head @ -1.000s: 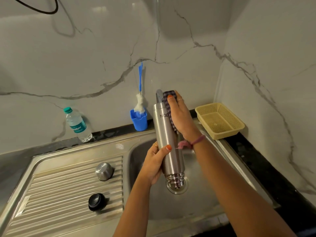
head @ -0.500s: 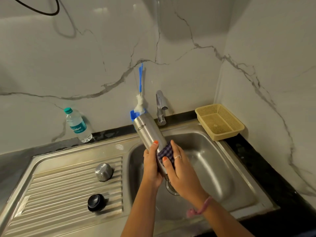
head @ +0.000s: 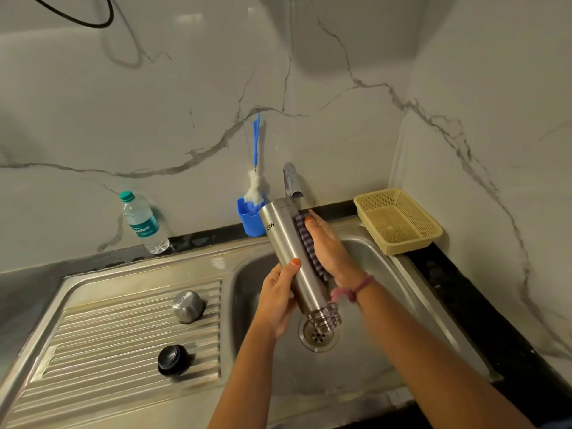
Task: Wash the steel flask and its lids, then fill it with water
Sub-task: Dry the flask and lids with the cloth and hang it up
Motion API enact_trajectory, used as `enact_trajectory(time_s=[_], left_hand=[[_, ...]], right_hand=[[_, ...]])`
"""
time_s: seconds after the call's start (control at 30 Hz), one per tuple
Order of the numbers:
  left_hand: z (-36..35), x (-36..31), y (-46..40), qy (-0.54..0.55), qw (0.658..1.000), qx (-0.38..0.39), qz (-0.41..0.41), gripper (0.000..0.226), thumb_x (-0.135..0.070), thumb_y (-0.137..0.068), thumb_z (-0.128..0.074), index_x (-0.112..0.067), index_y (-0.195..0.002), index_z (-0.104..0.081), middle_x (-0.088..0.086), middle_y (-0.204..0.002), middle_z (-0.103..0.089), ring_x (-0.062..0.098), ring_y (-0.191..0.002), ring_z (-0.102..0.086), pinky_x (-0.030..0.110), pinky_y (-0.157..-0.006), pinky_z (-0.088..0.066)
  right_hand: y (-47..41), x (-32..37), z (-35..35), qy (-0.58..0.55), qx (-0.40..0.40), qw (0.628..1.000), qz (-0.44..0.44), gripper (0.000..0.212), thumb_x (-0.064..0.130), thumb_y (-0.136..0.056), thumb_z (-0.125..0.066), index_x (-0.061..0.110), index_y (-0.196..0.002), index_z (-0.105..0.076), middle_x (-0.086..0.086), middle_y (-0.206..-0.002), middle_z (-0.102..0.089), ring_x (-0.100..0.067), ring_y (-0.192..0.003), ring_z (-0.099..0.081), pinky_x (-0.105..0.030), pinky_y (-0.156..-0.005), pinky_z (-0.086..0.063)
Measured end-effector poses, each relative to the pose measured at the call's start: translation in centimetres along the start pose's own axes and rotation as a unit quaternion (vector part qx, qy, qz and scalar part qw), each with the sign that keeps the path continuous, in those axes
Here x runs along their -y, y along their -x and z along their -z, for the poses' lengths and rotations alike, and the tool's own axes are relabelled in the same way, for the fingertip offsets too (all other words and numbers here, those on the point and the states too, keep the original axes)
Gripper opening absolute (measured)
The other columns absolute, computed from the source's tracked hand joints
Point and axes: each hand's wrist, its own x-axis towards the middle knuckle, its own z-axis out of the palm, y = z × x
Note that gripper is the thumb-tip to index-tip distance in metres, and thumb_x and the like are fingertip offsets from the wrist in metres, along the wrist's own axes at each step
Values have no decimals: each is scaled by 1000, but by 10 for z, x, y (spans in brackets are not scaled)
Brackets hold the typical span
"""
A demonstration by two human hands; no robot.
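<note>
The flask (head: 294, 258) is gripped low by the left hand (head: 277, 300) over the sink (head: 387, 274); a cloth (head: 305, 243) is pressed flat against it by the right hand (head: 329, 247).

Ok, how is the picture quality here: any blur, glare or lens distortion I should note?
Head view: the right hand and its forearm are motion-smeared, as is the flask's threaded mouth; the left hand is sharper. Soft glare patches sit on the marble wall, and a broad shadow falls above the tap. Wide-angle bending bows the sink's edges.
</note>
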Motion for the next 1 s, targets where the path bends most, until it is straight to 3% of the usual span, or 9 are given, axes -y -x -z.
enact_trajectory(time_s=[0.1, 0.2, 0.27, 0.4, 0.53, 0.7, 0.87, 0.93, 1.0], left_hand=[[2, -1, -2, -39, 999, -14, 14, 24, -30, -97, -53, -12, -110, -61, 10, -101, -72, 22, -94, -69, 40, -83, -58], [5, -1, -1, -29, 999, -15, 31, 24, -30, -100, -48, -13, -111, -61, 15, -108, -70, 32, -106, -65, 52, -98, -52], [8, -2, 0, -41, 999, -13, 28, 23, -30, -100, -47, -15, -111, -60, 13, -104, -70, 30, -101, -65, 52, -98, -52], [7, 3, -3, -78, 996, -49, -19, 22, -28, -99, -50, -11, -109, -61, 13, -98, -71, 24, -88, -69, 42, -86, -58], [-3, 10, -9, -77, 988, -120, -58, 16, -23, -97, -56, -10, -105, -61, 15, -93, -72, 26, -82, -70, 40, -75, -60], [-18, 21, -16, -52, 976, -188, -96, 16, -20, -94, -61, -11, -108, -62, 20, -97, -71, 29, -80, -69, 41, -71, -59], [-30, 28, -20, -19, 965, -231, -124, 12, -21, -94, -61, -20, -106, -59, 11, -98, -69, 27, -85, -70, 39, -74, -59], [-37, 31, -19, -2, 961, -245, -128, 13, -19, -95, -60, -18, -108, -58, 9, -98, -68, 22, -83, -69, 34, -72, -58], [-42, 33, -19, 21, 958, -256, -130, 15, -17, -96, -58, -13, -110, -58, 10, -97, -68, 20, -81, -68, 31, -69, -56]], right_hand=[[-12, 13, -2, 20, 1, 1000, 9, 44, 38, -104, -29, 22, -144, -36, 3, -121, -53, 1, -92, -52, -14, -81, -40], [-20, 19, -5, 39, -1, 999, 8, 50, 41, -103, -29, 22, -149, -28, -3, -138, -47, -8, -108, -46, -23, -92, -34], [-24, 19, -4, 27, -3, 1000, 0, 52, 43, -102, -29, 21, -149, -27, -5, -138, -47, -11, -110, -49, -24, -92, -36], [-25, 4, -2, -29, -3, 997, -78, 54, 53, -99, -30, 17, -136, -45, -5, -112, -59, -13, -91, -58, -27, -80, -47], [-7, -23, -2, -47, 8, 992, -116, 51, 58, -97, -32, 14, -98, -57, 3, -67, -53, -5, -48, -52, -15, -45, -42], [14, -54, -2, -78, 19, 992, -99, 44, 51, -99, -34, 20, -124, -51, -8, -102, -67, -16, -82, -70, -25, -64, -53], [39, -79, 2, -60, -6, 991, -119, 44, 52, -99, -33, 22, -119, -57, -5, -101, -70, -15, -85, -71, -21, -65, -55], [42, -83, 7, -55, -38, 990, -128, 41, 52, -99, -34, 25, -114, -60, 2, -98, -69, -8, -83, -68, -13, -60, -50], [43, -85, 11, -52, -56, 989, -129, 44, 57, -96, -35, 27, -110, -63, 5, -97, -69, -6, -85, -67, -17, -66, -52]])
